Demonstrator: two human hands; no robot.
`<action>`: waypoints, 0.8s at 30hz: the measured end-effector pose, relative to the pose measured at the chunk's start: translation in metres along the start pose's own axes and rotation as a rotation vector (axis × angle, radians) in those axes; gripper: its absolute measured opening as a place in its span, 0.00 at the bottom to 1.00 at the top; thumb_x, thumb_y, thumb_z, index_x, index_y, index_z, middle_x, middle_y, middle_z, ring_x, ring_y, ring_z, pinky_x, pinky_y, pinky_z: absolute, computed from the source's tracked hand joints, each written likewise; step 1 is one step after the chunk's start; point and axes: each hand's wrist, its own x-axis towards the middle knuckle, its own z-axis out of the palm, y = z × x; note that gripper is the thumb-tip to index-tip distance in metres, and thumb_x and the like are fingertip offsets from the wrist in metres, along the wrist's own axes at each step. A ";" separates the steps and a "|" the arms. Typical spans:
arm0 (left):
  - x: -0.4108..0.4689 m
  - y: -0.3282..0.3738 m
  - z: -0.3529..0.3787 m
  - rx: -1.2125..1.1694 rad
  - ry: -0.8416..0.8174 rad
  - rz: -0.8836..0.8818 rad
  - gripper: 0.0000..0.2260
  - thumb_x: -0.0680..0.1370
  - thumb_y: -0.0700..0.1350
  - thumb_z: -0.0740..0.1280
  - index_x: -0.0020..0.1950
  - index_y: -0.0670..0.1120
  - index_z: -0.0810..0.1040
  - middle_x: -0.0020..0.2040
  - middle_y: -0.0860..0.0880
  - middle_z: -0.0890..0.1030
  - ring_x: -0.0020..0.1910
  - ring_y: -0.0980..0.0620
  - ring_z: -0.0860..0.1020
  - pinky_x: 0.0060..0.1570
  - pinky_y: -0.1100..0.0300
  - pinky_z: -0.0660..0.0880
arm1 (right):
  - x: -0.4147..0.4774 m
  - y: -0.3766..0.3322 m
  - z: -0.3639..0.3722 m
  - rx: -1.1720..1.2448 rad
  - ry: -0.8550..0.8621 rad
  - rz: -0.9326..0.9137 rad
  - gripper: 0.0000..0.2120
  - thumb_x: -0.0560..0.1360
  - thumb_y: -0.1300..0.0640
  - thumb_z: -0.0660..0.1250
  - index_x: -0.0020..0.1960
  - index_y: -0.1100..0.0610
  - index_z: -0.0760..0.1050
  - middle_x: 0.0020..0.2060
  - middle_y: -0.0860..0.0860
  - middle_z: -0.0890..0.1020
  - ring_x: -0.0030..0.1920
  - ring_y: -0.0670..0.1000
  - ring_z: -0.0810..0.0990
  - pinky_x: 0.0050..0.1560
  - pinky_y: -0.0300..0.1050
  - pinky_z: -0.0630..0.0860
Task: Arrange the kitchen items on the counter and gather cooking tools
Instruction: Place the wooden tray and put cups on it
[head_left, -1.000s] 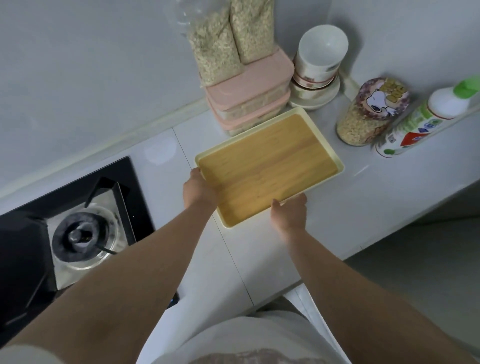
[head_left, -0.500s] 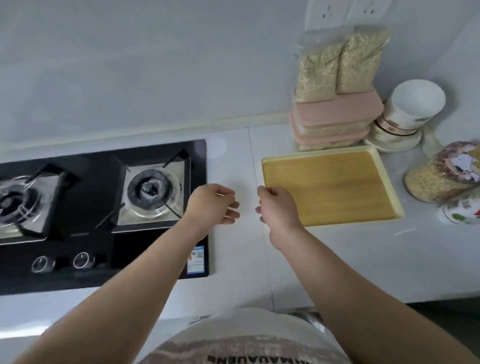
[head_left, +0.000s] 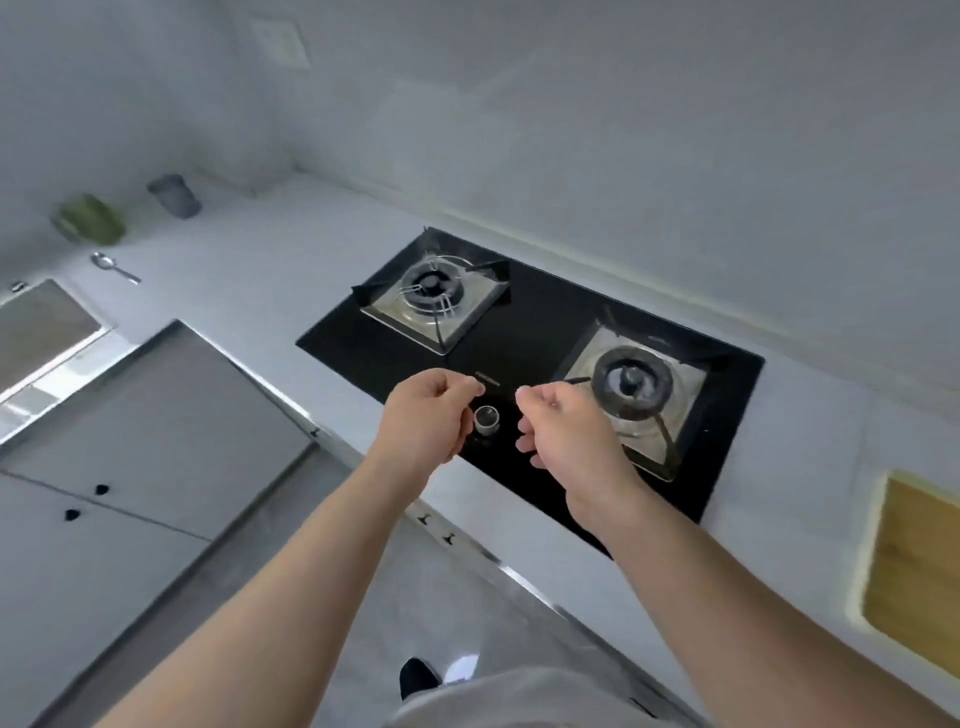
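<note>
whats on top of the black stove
Two bare burners and one knob, no pots. The left hand and right hand block the view of the front strip, hiding anything else there.

The tray (head_left: 919, 571) runs off the right edge, so only its left end shows. A grey recess (head_left: 47, 322) is cut by the left edge, and what it is cannot be told. The green thing (head_left: 89, 218) in the far corner is too blurred to name. The left hand (head_left: 428, 418) and right hand (head_left: 569, 434) cover the hob (head_left: 524, 317) front on either side of a knob (head_left: 487, 418). The lettering above the knob is too small to read. A dark shoe (head_left: 418, 675) is half hidden by the shirt (head_left: 519, 696).
</note>
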 end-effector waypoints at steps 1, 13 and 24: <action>0.002 -0.008 -0.027 -0.016 0.028 0.000 0.08 0.79 0.44 0.67 0.47 0.40 0.81 0.27 0.48 0.75 0.24 0.52 0.68 0.24 0.62 0.65 | -0.001 -0.005 0.026 -0.023 -0.029 -0.003 0.09 0.82 0.51 0.61 0.54 0.54 0.76 0.43 0.49 0.80 0.39 0.45 0.79 0.37 0.38 0.71; 0.015 -0.112 -0.326 -0.227 0.428 -0.089 0.09 0.79 0.45 0.66 0.51 0.40 0.81 0.28 0.50 0.75 0.21 0.54 0.67 0.22 0.65 0.63 | -0.009 -0.054 0.334 -0.150 -0.364 -0.049 0.08 0.81 0.53 0.62 0.51 0.57 0.75 0.38 0.49 0.77 0.37 0.47 0.76 0.39 0.42 0.74; 0.070 -0.166 -0.476 -0.317 0.611 -0.189 0.06 0.79 0.47 0.67 0.47 0.45 0.81 0.29 0.52 0.76 0.25 0.54 0.70 0.26 0.63 0.66 | 0.044 -0.090 0.537 -0.169 -0.536 -0.054 0.06 0.81 0.55 0.63 0.47 0.56 0.74 0.37 0.50 0.76 0.35 0.49 0.75 0.38 0.44 0.72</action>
